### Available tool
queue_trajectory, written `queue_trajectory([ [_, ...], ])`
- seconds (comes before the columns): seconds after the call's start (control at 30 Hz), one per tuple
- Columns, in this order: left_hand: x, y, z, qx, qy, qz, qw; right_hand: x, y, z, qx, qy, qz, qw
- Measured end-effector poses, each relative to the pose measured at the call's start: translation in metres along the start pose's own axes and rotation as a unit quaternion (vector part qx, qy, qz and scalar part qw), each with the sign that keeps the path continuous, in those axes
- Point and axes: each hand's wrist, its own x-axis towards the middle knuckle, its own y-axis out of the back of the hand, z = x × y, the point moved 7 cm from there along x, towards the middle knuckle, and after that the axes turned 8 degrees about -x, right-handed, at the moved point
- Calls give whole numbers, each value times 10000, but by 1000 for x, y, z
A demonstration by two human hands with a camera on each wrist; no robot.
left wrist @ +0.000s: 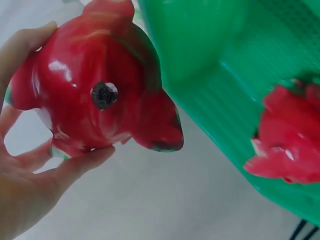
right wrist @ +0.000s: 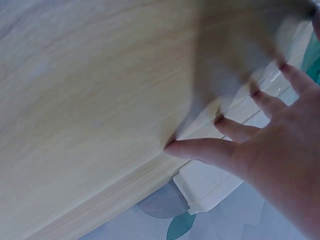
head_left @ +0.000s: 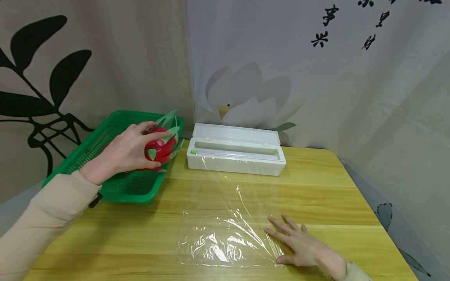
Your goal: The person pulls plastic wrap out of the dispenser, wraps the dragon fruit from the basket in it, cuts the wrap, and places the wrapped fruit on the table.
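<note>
A red dragon fruit with green-tipped scales [head_left: 162,145] is gripped by my left hand [head_left: 130,150] over the right side of a green basket [head_left: 140,193]. In the left wrist view, the fingers and thumb curl round the dragon fruit [left wrist: 100,75], whose underside shows a dark round spot. A second red dragon fruit [left wrist: 295,140] lies inside the basket. Clear plastic wrap [head_left: 225,234] stretches across the table from a white dispenser box [head_left: 239,166]. On the wrap's right front corner rests my right hand [head_left: 302,246], its fingers spread and touching the table.
The box's lid [head_left: 239,133] stands open against the curtain [head_left: 246,58], and a green cutter tab [head_left: 194,152] sits at its left. The wooden table [head_left: 316,187] ends at a right edge beside grey-white fabric.
</note>
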Motion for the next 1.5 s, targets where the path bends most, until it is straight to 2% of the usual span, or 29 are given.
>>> queue_trajectory([
  [0.1,4,-4,13,-65,-223,13,9997,0,0,0,-20,5,13,10000],
  [0.23,11,-12,32,-144,-732,19,9972,1,0,0,-29,-2,27,10000],
  [0.47,21,-32,63,-414,-1552,82,9870,2,0,0,-7,-5,13,10000],
  [0.63,23,-52,84,-567,-2030,-63,9775,2,-1,0,36,-23,-60,10000],
  [0.93,23,-89,116,-728,-2674,-563,9592,2,-2,1,74,-28,-67,9999],
  [1.17,20,-116,137,-769,-3078,-904,9440,2,-3,2,70,-60,-77,9999],
  [1.5,14,-154,152,-754,-3205,-1636,9300,2,-3,2,45,-98,-46,9999],
])
